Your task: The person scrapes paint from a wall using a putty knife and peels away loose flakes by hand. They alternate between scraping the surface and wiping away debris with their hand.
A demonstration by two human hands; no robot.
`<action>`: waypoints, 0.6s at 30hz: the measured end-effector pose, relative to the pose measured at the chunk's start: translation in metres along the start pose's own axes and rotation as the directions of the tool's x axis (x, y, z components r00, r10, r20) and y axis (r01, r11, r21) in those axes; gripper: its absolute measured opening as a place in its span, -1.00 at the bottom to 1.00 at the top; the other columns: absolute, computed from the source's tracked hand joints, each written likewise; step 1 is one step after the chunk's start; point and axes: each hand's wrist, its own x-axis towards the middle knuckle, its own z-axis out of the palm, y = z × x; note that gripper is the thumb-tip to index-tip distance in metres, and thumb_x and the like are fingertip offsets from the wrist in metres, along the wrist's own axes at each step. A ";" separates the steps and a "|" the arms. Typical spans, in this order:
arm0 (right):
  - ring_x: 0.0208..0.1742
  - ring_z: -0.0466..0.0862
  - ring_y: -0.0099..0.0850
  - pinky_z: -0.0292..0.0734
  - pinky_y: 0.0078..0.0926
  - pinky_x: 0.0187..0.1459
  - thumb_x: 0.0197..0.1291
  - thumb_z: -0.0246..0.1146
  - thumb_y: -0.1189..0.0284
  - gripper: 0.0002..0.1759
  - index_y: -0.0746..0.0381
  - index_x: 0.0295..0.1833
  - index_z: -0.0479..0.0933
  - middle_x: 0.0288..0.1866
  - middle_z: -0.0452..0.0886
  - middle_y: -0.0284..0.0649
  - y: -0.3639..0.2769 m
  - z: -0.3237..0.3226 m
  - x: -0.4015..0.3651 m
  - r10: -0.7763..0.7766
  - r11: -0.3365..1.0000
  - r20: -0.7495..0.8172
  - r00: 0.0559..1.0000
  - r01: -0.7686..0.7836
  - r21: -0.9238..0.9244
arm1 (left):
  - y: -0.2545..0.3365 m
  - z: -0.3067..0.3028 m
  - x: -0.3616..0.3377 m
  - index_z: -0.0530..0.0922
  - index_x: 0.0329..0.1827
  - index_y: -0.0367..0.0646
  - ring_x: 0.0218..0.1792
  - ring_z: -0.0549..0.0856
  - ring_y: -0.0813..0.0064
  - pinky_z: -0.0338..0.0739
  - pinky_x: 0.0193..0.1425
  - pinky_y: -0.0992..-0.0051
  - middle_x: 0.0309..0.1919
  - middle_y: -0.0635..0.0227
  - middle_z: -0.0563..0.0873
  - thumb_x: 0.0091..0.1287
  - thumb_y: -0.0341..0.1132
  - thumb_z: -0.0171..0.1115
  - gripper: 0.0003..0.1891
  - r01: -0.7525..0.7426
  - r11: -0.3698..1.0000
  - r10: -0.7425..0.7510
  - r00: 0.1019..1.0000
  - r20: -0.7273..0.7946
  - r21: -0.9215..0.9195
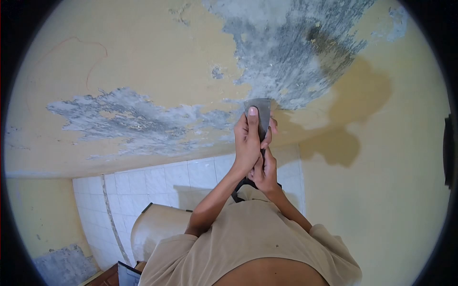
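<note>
A putty knife [263, 125] with a wide grey metal blade is held in both hands, its edge up against the wall. My left hand [246, 143] is closed around the upper part, the thumb lying flat on the blade and fingertips showing past its right side. Lower down, my right hand [265, 172] wraps the handle, which is mostly hidden by the fingers. The blade's edge meets the lower tip of a large bare grey patch [286, 52] where the yellow paint is gone. Another scraped patch [138, 121] spreads to the left.
Yellow painted wall [157, 52] surrounds the patches, with a second wall [381, 190] meeting it on the right. White floor tiles [176, 176] lie below. A curved beige object [157, 229] stands on the floor at left.
</note>
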 end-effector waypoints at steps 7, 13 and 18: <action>-0.62 0.54 -0.53 0.45 -0.55 -0.53 0.47 -0.05 0.22 -0.45 0.46 0.33 0.21 -0.62 0.49 -0.26 -0.011 -0.004 0.001 0.094 0.995 0.013 0.995 -0.094 0.038 | 0.001 0.002 0.000 0.44 -0.12 -0.28 -0.74 0.27 0.73 0.16 -0.66 0.66 -0.51 0.33 0.55 0.56 0.07 -0.16 -0.51 -0.005 1.000 0.005 1.000 0.023 -0.015; -0.61 0.56 -0.51 0.46 -0.54 -0.52 0.48 -0.08 0.20 -0.46 0.44 0.32 0.23 -0.62 0.50 -0.24 -0.017 -0.004 0.001 0.137 0.990 0.037 0.990 -0.137 0.011 | 0.003 0.000 0.002 0.44 -0.12 -0.26 -0.75 0.26 0.74 0.16 -0.67 0.66 -0.50 0.34 0.55 0.56 0.08 -0.16 -0.50 0.001 1.000 -0.001 1.000 0.014 0.003; -0.64 0.58 -0.46 0.47 -0.49 -0.54 0.48 -0.06 0.23 -0.53 0.42 0.24 0.29 -0.63 0.52 -0.21 -0.026 0.000 0.005 0.021 1.000 -0.013 1.000 -0.021 0.013 | 0.017 0.011 0.001 0.43 -0.30 -0.22 -0.74 0.27 0.75 0.15 -0.67 0.66 -0.56 0.36 0.54 0.58 0.07 -0.22 -0.48 0.054 0.999 -0.053 0.998 -0.039 0.009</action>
